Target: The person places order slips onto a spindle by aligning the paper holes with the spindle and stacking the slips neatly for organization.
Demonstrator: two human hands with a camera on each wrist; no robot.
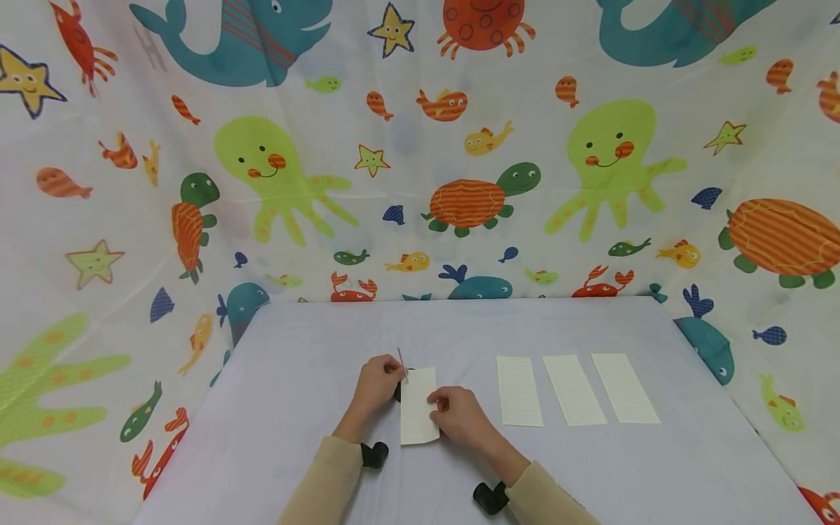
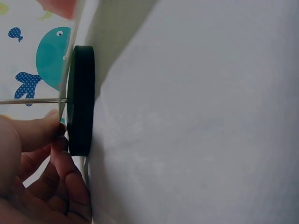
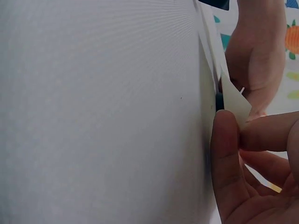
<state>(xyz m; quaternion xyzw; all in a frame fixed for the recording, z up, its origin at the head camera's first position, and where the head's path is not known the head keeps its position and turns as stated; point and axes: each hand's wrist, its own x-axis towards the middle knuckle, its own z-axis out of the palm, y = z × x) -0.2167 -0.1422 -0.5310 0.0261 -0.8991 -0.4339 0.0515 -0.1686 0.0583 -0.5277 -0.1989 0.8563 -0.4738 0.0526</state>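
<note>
A bill spike stands near the table's middle: its round black base (image 2: 81,100) sits on the cloth and its thin metal rod (image 1: 402,359) points up. A cream paper slip (image 1: 418,408) lies over the base, largely hiding it in the head view. In the left wrist view the rod (image 2: 28,101) appears to pass through the slip, close above the base. My left hand (image 1: 380,379) pinches the slip's left edge beside the rod. With thumb and finger, my right hand (image 1: 458,415) grips the slip's right edge, where the paper (image 3: 236,102) bends up.
Three more cream slips lie in a row on the right: a near one (image 1: 520,391), a middle one (image 1: 574,390) and a far one (image 1: 625,388). A white cloth covers the table (image 1: 295,364). Behind it hangs a sea-animal curtain (image 1: 394,146).
</note>
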